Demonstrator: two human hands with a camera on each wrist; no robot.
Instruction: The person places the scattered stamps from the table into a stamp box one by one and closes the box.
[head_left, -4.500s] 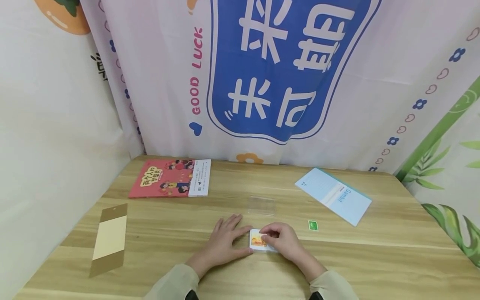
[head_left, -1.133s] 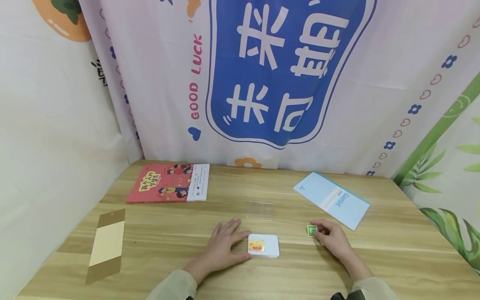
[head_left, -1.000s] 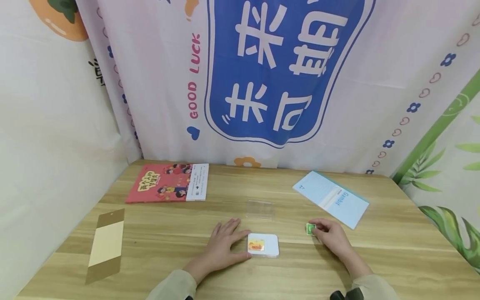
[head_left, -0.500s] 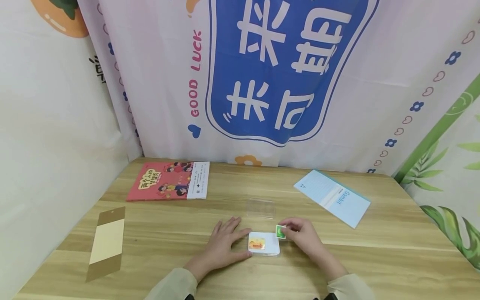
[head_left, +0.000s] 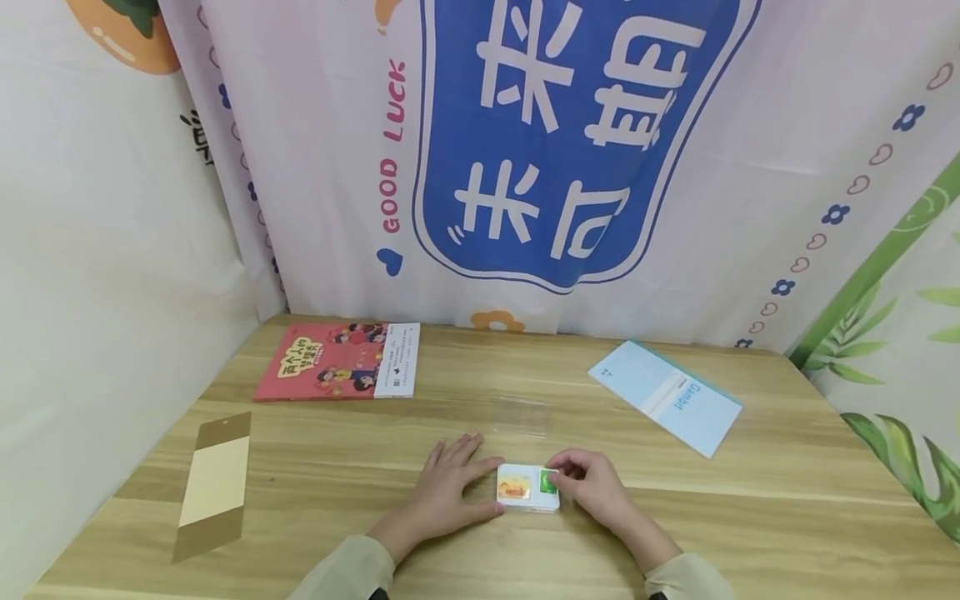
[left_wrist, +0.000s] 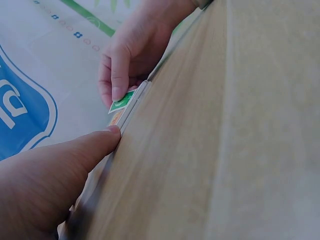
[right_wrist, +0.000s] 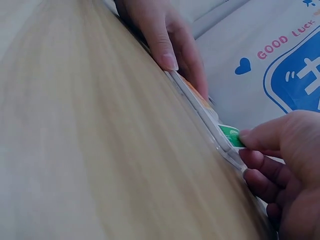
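Note:
A stack of white rounded cards (head_left: 535, 501) lies on the table in what looks like a clear holder. An orange-and-yellow stamp-like piece (head_left: 514, 487) sits on its left part. My right hand (head_left: 596, 492) pinches a small green stamp-like square with a white border (head_left: 548, 481) between thumb and fingers, over the stack's right end. In the right wrist view the green square (right_wrist: 230, 135) is slightly tilted at the stack's edge. My left hand (head_left: 446, 487) rests on the table with fingers spread, its thumb and index finger touching the stack's left end.
A thin clear plastic piece (head_left: 522, 417) lies just beyond the stack. A red picture book (head_left: 322, 362) is at the back left, a brown-and-cream card strip (head_left: 213, 483) at the left. A light blue "Gambit" pad (head_left: 667, 396) lies at the back right.
My right hand moved from the stack to the green square on the right, picked it up and carried it left onto the stack's right end. The left hand stayed in place.

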